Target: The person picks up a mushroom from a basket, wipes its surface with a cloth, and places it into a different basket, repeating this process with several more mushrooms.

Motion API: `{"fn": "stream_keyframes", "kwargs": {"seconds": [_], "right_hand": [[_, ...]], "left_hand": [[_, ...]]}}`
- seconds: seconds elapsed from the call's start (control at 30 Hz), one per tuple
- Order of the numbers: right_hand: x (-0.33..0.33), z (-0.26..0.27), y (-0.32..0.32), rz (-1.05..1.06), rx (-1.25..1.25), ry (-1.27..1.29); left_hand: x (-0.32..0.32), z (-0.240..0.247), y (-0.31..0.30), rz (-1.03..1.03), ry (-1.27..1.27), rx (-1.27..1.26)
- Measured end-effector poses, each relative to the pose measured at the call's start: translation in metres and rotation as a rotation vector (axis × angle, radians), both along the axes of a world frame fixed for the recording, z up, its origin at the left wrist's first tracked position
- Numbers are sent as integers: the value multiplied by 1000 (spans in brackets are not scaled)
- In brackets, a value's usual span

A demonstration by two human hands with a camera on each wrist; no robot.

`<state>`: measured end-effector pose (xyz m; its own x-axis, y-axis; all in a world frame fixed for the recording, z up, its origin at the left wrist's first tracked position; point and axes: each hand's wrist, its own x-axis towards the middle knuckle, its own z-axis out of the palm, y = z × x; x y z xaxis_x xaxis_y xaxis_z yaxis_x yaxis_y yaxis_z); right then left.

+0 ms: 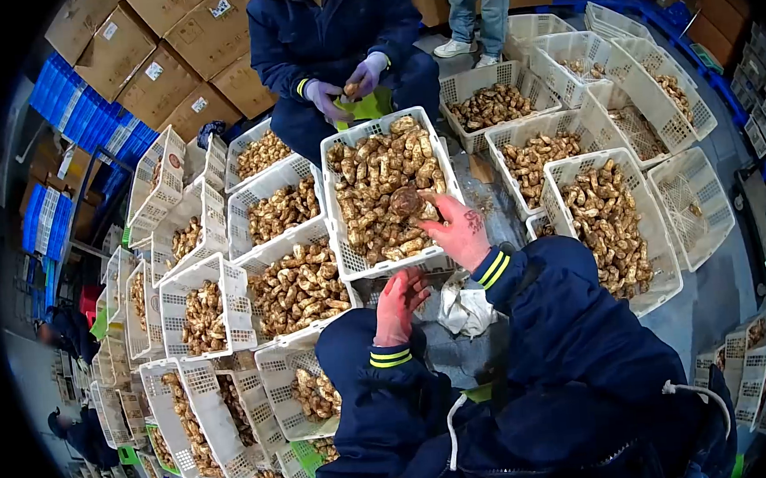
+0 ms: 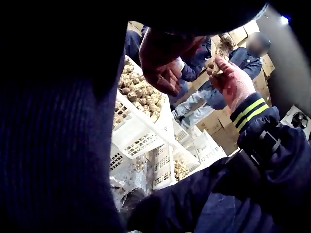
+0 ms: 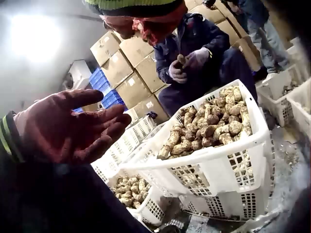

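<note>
My right hand [image 1: 461,233], in a pinkish-red glove, pinches a brown-capped mushroom [image 1: 405,202] above a white crate [image 1: 349,257] heaped with mushrooms. In the left wrist view that mushroom [image 2: 224,46] stands up from the fingertips of the right hand [image 2: 235,87]. My left hand [image 1: 398,307], gloved alike, is held just in front of the crate's near edge and holds nothing. Its palm and loosely stretched fingers show in the right wrist view, where the left hand [image 3: 68,127] is left of the heaped mushrooms [image 3: 209,124]. There the right hand [image 3: 150,26] is partly cut off at the top.
Across the crate sits a person [image 1: 343,55] in purple gloves with a small mushroom in the fingers. White crates of mushrooms [image 1: 293,281] crowd the left, and more [image 1: 608,223] stand on the right. Crumpled white plastic [image 1: 466,311] lies below my hands. Cardboard boxes [image 1: 154,73] are stacked behind.
</note>
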<state>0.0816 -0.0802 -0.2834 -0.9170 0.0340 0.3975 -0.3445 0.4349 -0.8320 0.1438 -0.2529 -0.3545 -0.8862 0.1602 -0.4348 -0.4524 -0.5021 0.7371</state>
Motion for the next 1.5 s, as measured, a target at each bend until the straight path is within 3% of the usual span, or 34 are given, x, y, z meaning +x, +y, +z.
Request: {"fn": "stream_keyframes", "kwargs": {"seconds": [0.27, 0.33, 0.37, 0.47, 0.7, 0.8, 0.87, 0.93, 1.0, 1.07, 1.17, 1.27, 1.33, 1.4, 1.47, 1.5], "right_hand": [[14, 9, -6, 254, -236, -58], [-2, -8, -6, 537, -806, -503], [-5, -9, 1, 580, -867, -685], [-7, -15, 4, 611, -1249, -771], [-6, -14, 4, 753, -1405, -826], [-8, -16, 4, 665, -1280, -743], [-9, -20, -1, 393, -754, -603], [-4, -20, -4, 303, -622, -470], [-8, -38, -3, 155, -113, -301], [-6, -42, -9, 114, -69, -228], [16, -13, -14, 37, 206, -102], [27, -15, -26, 154, 184, -86], [27, -29, -31, 298, 329, 1], [34, -10, -31, 388, 304, -40], [32, 13, -24, 503, -27, -340], [25, 6, -21, 413, 50, -314]], "left_hand": [[0, -3, 1, 17, -1, 2], [0, 0, 2, 23, -6, -13], [-1, 1, 1, 22, -10, -16], [0, -2, 1, 14, -12, -27], [2, 1, 1, 31, -5, -23], [-2, 2, 1, 24, 4, -27], [0, 3, 0, 6, -4, -23], [1, 4, 0, 6, -13, -34], [1, 4, 1, 10, -23, -46], [-1, 4, 1, 4, 119, 40], [-1, 14, 6, 103, 190, -66], [-5, 8, 9, 181, 245, -118], [-6, -6, 7, 243, 299, 9], [-1, -4, 2, 259, 296, 100], [0, 5, 0, 157, 300, 388], [-4, 3, 1, 200, 252, 409]]}}
